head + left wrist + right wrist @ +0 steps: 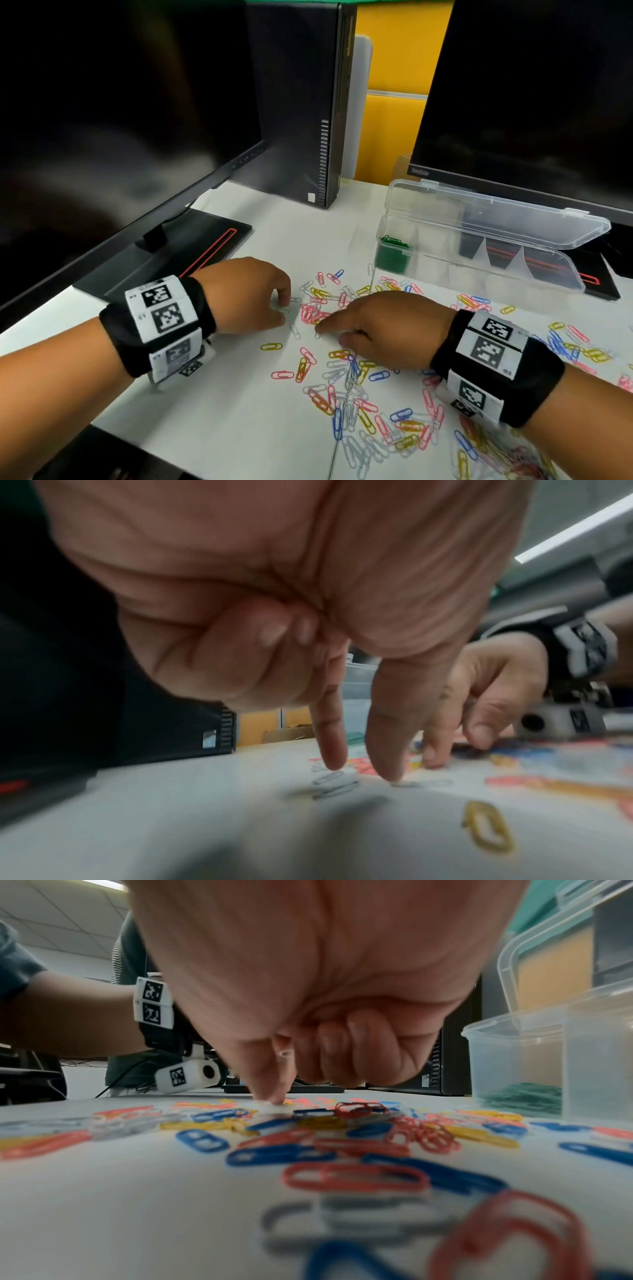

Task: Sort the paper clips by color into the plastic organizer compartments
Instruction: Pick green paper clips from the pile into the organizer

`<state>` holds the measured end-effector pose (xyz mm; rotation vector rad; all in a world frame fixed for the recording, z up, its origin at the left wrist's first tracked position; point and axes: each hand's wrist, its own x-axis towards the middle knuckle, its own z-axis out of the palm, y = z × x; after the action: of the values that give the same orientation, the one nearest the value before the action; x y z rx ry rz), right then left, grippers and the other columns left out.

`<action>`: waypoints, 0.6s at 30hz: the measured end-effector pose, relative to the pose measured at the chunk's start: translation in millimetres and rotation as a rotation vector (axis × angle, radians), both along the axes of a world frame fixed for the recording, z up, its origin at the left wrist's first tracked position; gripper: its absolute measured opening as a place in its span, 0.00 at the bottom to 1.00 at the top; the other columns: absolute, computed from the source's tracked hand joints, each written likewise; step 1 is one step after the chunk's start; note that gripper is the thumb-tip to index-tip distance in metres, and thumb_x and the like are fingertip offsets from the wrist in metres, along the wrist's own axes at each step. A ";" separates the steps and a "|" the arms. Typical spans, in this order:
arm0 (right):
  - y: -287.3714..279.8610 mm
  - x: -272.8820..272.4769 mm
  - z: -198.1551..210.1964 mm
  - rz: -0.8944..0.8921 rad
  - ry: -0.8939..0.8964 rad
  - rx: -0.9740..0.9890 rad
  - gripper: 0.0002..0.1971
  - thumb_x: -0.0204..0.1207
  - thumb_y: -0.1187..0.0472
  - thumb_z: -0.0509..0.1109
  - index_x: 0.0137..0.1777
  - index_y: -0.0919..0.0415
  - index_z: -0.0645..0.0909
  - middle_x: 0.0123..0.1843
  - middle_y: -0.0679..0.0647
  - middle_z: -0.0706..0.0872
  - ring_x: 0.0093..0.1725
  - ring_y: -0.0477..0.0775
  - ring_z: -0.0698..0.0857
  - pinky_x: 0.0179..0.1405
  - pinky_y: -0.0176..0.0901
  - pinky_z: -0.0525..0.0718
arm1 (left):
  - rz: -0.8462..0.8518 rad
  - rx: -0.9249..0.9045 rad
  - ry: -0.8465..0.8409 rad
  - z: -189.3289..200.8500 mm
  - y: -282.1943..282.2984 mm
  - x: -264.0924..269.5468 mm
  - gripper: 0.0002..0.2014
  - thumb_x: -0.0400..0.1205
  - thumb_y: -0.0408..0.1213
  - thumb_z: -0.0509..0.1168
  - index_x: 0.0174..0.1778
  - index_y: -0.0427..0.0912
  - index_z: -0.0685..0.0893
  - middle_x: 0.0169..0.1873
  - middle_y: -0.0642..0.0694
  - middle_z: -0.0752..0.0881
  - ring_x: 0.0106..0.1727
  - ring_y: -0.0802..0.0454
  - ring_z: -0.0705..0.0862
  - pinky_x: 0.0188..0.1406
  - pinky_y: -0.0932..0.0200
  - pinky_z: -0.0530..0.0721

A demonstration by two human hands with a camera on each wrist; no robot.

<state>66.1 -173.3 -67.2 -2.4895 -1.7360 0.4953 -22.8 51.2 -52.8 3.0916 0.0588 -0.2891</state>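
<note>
Under the left hand (245,294), on the white desk top (222,404), lie a few white plastic-coated paper clips (334,784); the forefinger (330,739) and thumb (390,739) point straight down, spread a little apart, their tips on or just above those clips, while the other fingers are curled into the palm. Whether any clip is actually pinched between them cannot be told, since the left wrist view is blurred. Just to the right of that hand, the right hand (383,330) lies palm down with its forefinger (270,1080) stretched out and pressing its tip onto the desk at a white clip (318,335); its remaining fingers are folded under, and a small white loop shows against them in the right wrist view, too small to identify. Around and behind the right hand spreads the loose scatter of red, pink, blue, yellow and white paper clips (352,387), the densest of it between the wrist and the near desk edge. Beyond the right hand's fingertips, further back on the desk, stands the clear plastic organizer box (479,267) with its hinged lid (496,216) open; its leftmost compartment holds a heap of green paper clips (394,251). Each wrist wears a black band with white marker blocks (164,318).
</note>
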 end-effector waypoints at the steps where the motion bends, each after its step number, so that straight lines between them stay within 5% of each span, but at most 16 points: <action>1: -0.1 -0.3 0.1 0.006 -0.015 0.004 0.20 0.88 0.49 0.57 0.78 0.31 0.72 0.74 0.42 0.82 0.70 0.49 0.80 0.70 0.44 0.78 | -0.008 0.049 -0.014 -1.1 -2.0 0.4 0.10 0.78 0.56 0.67 0.54 0.62 0.83 0.40 0.62 0.78 0.46 0.59 0.78 0.47 0.61 0.77; 6: -0.5 -2.5 1.5 -0.001 -0.078 0.021 0.06 0.84 0.53 0.62 0.53 0.46 0.82 0.49 0.47 0.86 0.47 0.53 0.82 0.48 0.48 0.84 | -0.071 0.128 0.044 -6.2 -9.7 3.0 0.07 0.81 0.44 0.62 0.49 0.53 0.85 0.45 0.56 0.86 0.47 0.53 0.84 0.50 0.55 0.87; 11: -0.1 -4.5 -0.9 -0.049 -0.097 0.008 0.08 0.83 0.55 0.58 0.46 0.54 0.75 0.42 0.52 0.82 0.40 0.55 0.79 0.38 0.48 0.77 | -0.183 0.251 0.062 -14.4 -19.4 5.3 0.10 0.83 0.46 0.59 0.52 0.47 0.82 0.41 0.52 0.82 0.43 0.50 0.82 0.47 0.56 0.84; 13: -0.5 -3.6 0.5 -0.096 -0.053 0.024 0.08 0.85 0.55 0.56 0.47 0.56 0.73 0.42 0.55 0.81 0.41 0.58 0.79 0.37 0.49 0.74 | -0.233 0.195 0.031 -10.6 -12.4 8.3 0.12 0.85 0.49 0.56 0.46 0.47 0.81 0.37 0.52 0.79 0.43 0.49 0.82 0.46 0.56 0.82; 17: -2.2 -4.3 3.4 -0.135 -0.062 0.102 0.05 0.84 0.56 0.57 0.48 0.55 0.71 0.37 0.55 0.79 0.36 0.58 0.78 0.32 0.47 0.72 | -0.329 -0.058 -0.225 -2.3 5.6 15.3 0.10 0.83 0.33 0.54 0.41 0.38 0.79 0.28 0.43 0.82 0.28 0.42 0.83 0.24 0.55 0.84; 18: -2.1 -4.8 3.6 -0.144 -0.072 0.104 0.03 0.83 0.57 0.58 0.51 0.55 0.71 0.38 0.54 0.79 0.36 0.58 0.78 0.33 0.47 0.73 | -0.265 -0.137 -0.127 2.2 6.6 15.7 0.10 0.85 0.34 0.55 0.42 0.37 0.79 0.27 0.43 0.82 0.24 0.44 0.80 0.21 0.57 0.81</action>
<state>61.2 -175.5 -63.6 -2.5635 -1.5473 0.3002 -7.1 57.8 -50.6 2.9690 -0.3601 -0.0983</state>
